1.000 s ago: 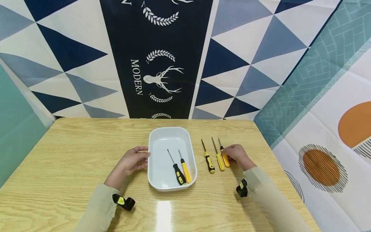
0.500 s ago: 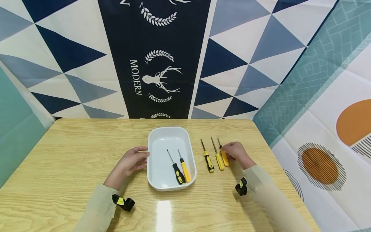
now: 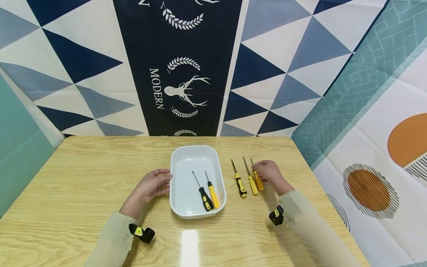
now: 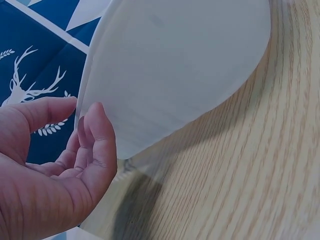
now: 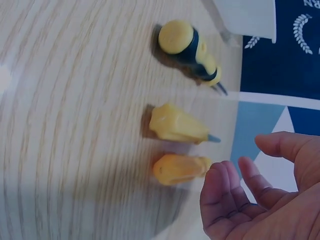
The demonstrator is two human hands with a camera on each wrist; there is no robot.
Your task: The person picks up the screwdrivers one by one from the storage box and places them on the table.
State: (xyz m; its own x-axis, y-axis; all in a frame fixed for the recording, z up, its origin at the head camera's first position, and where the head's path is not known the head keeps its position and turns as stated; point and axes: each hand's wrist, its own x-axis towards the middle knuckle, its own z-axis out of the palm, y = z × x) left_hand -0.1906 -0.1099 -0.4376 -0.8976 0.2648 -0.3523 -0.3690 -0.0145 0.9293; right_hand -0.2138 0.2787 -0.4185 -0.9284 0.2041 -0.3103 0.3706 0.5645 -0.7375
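While the right hand [image 3: 269, 172] reaches down to its upper end, an orange screwdriver [image 3: 259, 183] lies on the wooden counter [image 3: 83, 178], rightmost of a row of three. That hand's fingers are loosely bent, with a clear gap to the thumb; the right wrist view shows no grip, and whether they touch the handle I cannot tell. Just beside it lies a yellow screwdriver [image 3: 252, 185], then a black-and-yellow screwdriver [image 3: 241, 187], all with shafts pointing away from the person. Further left stands a white tray [image 3: 186, 189], holding a black-handled screwdriver [image 3: 205, 200] and an orange-handled screwdriver [image 3: 213, 194] side by side at its near right. The left hand [image 3: 151, 186] touches the tray's left side, fingers relaxed and part open. Behind the counter hangs a patterned cloth [image 3: 186, 89] with a deer's head and the word MODERN.
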